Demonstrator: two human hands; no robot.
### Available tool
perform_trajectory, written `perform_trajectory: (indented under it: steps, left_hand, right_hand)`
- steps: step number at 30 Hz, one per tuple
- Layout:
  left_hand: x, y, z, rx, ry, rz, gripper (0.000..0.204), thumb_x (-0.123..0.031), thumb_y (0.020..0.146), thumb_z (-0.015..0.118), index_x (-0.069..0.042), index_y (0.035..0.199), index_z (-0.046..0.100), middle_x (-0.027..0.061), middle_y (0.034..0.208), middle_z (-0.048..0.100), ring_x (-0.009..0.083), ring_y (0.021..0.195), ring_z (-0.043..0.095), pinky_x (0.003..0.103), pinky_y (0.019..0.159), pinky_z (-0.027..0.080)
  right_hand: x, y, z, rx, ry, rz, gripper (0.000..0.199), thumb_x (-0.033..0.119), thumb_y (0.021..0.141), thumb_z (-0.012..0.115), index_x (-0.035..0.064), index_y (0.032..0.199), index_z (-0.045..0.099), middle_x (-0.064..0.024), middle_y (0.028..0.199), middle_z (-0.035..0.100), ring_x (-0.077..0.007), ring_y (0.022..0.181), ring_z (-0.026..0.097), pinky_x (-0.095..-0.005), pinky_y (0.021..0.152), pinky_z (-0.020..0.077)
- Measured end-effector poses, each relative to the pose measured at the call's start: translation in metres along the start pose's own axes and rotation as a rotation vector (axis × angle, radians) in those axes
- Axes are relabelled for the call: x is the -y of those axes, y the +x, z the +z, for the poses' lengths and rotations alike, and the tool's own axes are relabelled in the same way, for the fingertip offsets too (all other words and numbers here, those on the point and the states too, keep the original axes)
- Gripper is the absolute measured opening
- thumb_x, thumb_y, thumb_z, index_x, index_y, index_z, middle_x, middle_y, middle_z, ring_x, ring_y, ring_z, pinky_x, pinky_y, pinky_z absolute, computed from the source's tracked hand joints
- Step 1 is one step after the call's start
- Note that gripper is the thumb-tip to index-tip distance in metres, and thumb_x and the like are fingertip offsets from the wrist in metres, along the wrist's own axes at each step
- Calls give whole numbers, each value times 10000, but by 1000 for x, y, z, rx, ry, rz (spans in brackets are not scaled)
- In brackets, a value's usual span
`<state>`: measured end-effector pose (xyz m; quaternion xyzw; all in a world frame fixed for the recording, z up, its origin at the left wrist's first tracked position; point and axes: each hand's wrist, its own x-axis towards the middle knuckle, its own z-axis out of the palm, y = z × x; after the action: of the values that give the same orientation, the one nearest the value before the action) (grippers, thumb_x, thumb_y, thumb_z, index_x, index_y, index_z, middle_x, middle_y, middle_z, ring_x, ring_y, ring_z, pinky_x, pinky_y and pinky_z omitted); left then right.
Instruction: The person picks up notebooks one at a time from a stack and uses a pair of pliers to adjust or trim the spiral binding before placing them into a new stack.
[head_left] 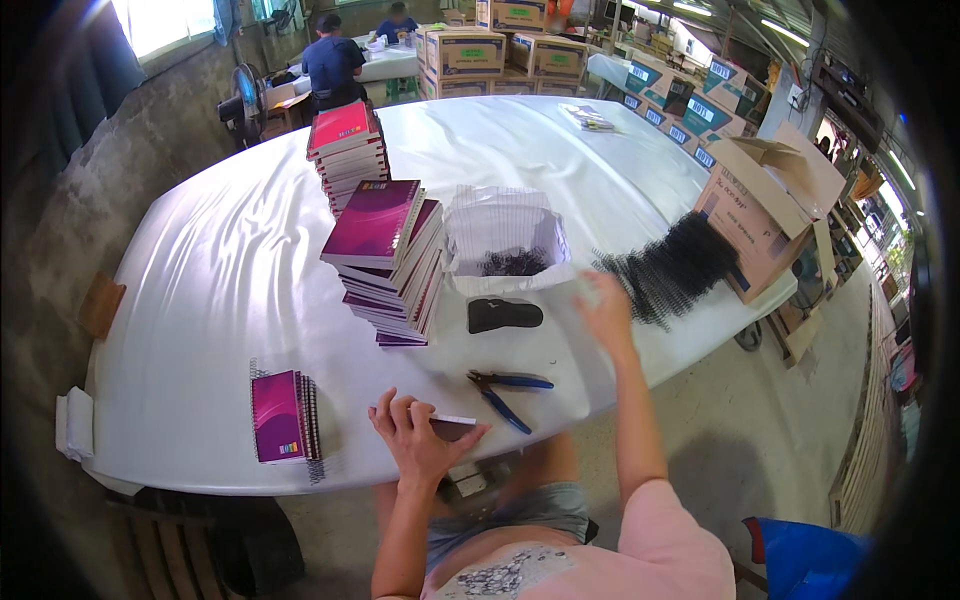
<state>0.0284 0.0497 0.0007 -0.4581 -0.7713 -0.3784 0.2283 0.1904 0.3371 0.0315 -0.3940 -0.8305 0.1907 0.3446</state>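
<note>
Near the table's front edge my left hand point(408, 430) is closed round a small notebook point(452, 428), whose pale page edge and dark cover show beside the fingers. My right hand point(606, 308) is over the table to the right, smeared by motion; what its fingers hold, if anything, does not show. Just beyond it lies a big heap of black spiral binding coils point(675, 270). A pair of blue-handled pliers point(490, 385) rests between my hands, handles apart. Left of my left hand are purple notebooks point(278, 415) with coils along their sides, some coil ends sticking out.
A leaning stack of purple notebooks point(385, 260) stands mid-table, a red-covered stack point(345, 150) behind it. Beside them is a white-lined box point(505, 230) with black coil bits. A black pouch-like object point(504, 315) lies before it. An opened carton point(750, 215) stands at right.
</note>
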Motion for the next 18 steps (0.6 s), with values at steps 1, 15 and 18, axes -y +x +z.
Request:
perform_trajectory:
  steps: [1, 15, 18]
  left_hand:
    - [-1, -1, 4, -62, -21, 2, 609, -546, 533, 810, -114, 819, 492, 92, 933, 455, 344, 1082, 421, 574, 935, 261]
    - [4, -7, -7, -112, 74, 9, 400, -419, 545, 789, -167, 706, 523, 14, 874, 515, 275, 927, 427, 524, 897, 258]
    - [7, -10, -3, -129, 72, 5, 408, -470, 565, 775, -168, 696, 537, 3, 879, 524, 255, 935, 449, 569, 955, 211]
  right_hand:
    - [-30, 14, -3, -216, -344, -9, 422, 196, 767, 713, 76, 1148, 574, -146, 1035, 615, -331, 980, 586, -407, 847, 471]
    - [-54, 69, -52, 95, -566, 5, 322, -17, 786, 522, 60, 1083, 620, -227, 921, 642, -408, 897, 615, -471, 776, 495]
    - [-57, 72, -50, 405, -348, 45, 486, -50, 757, 459, 70, 1215, 566, -225, 995, 647, -360, 965, 621, -402, 851, 475]
